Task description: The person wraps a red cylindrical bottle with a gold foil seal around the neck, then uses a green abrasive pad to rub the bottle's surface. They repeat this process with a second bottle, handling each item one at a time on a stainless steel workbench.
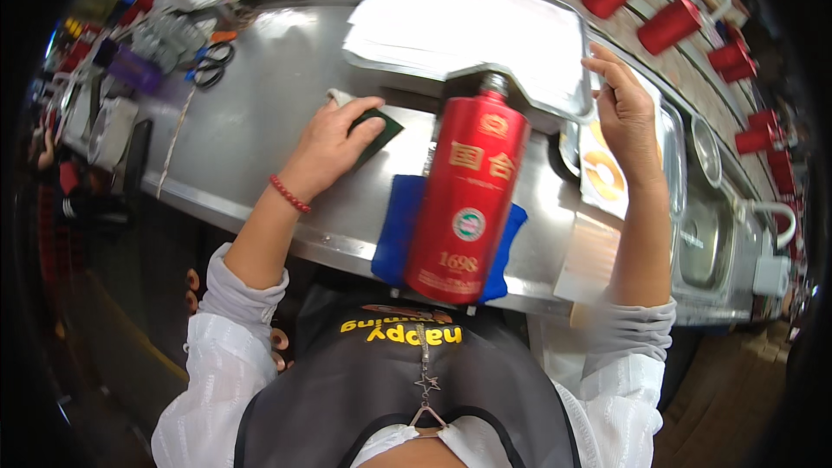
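Note:
A red bottle [468,201] with gold writing lies tilted before me, its neck pointing away. Under it a blue cloth [395,224] covers the bench edge, and its neck end rests at a dark support. My left hand [338,143], left of the bottle, grips a dark green flat pad [383,136]; a whitish cloth edge shows behind the fingers. My right hand [624,104] is raised by the right rim of a metal tray [587,71] of white sheets [468,19]. Its fingers are partly bent and apart, with nothing visible in them.
Scissors [211,65] and a purple object [133,68] lie on the left of the steel bench [240,117]. Printed sheets [604,169] lie under my right forearm. A sink [702,247] stands at the far right. Several red bottles [669,25] line the conveyor behind the tray.

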`<state>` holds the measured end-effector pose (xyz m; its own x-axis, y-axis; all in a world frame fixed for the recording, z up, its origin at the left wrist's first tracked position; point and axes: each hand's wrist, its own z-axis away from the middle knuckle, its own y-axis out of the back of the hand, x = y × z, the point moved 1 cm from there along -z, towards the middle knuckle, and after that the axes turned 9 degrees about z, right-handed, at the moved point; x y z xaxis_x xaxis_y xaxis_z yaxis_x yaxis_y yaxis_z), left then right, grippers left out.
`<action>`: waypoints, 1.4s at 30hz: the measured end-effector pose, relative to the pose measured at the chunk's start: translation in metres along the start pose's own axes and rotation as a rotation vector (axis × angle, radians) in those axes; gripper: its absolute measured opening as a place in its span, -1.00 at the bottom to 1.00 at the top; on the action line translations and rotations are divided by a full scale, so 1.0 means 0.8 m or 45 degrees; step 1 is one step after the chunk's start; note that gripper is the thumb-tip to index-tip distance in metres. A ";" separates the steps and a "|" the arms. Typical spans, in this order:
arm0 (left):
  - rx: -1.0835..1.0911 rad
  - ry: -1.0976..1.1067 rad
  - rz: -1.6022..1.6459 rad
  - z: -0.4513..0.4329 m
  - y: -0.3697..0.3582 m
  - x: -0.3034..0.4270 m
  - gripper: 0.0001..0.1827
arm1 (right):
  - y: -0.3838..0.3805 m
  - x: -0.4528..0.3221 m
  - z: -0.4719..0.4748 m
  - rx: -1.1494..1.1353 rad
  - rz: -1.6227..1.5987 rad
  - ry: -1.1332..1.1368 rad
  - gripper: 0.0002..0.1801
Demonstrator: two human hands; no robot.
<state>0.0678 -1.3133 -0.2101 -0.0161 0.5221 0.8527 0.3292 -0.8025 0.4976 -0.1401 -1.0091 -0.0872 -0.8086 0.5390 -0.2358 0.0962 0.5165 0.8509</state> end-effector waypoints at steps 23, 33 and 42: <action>0.138 0.206 0.163 -0.195 0.057 0.012 -0.49 | -0.186 -0.046 -0.198 -0.385 -0.154 0.480 -0.83; 0.106 0.313 1.100 -0.208 0.039 -0.008 -0.33 | -0.197 -0.070 -0.199 -0.458 -0.249 0.501 -0.87; 0.136 0.347 1.223 -0.191 0.039 -0.012 -0.38 | -0.197 -0.082 -0.198 -0.601 -0.208 0.415 -0.84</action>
<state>-0.0658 -1.3874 -0.1781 0.0897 -0.4282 0.8992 0.3989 -0.8119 -0.4264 -0.1945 -1.2315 -0.1315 -0.9349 0.2072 -0.2882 -0.2522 0.1836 0.9501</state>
